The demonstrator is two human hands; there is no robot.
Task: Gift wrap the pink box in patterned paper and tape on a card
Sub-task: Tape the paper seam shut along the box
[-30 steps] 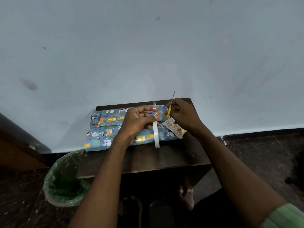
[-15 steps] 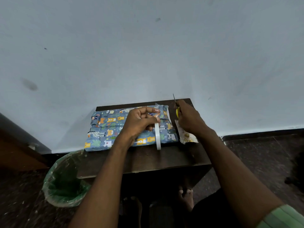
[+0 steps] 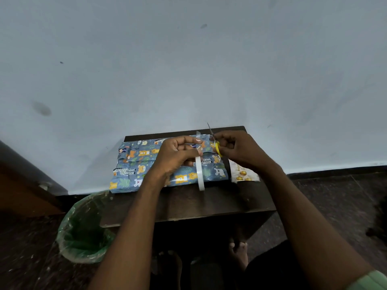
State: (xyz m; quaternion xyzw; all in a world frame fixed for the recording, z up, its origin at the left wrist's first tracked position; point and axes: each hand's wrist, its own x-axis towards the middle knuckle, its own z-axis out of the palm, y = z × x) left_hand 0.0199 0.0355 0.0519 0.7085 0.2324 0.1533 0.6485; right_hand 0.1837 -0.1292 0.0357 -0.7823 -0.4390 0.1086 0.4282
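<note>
The box, wrapped in blue animal-patterned paper (image 3: 146,164), lies on a small dark table (image 3: 209,204) against the wall. My left hand (image 3: 176,158) hovers over it, gripping a white tape roll (image 3: 200,174) with a clear strip pulled upward between the fingers. My right hand (image 3: 238,151) grips small yellow-handled scissors (image 3: 216,146), blades pointing up beside the strip. A white card with gold dots (image 3: 243,174) lies on the table at the box's right end, partly under my right wrist.
A bin lined with a green bag (image 3: 83,229) stands on the floor at the table's left front corner. The pale wall (image 3: 188,70) rises just behind the table. Brown furniture (image 3: 23,185) is at far left. Bare feet (image 3: 237,252) show under the table.
The card left my right hand and now lies on the table right of the box. My right hand then brought the scissors back beside the pulled tape strip.
</note>
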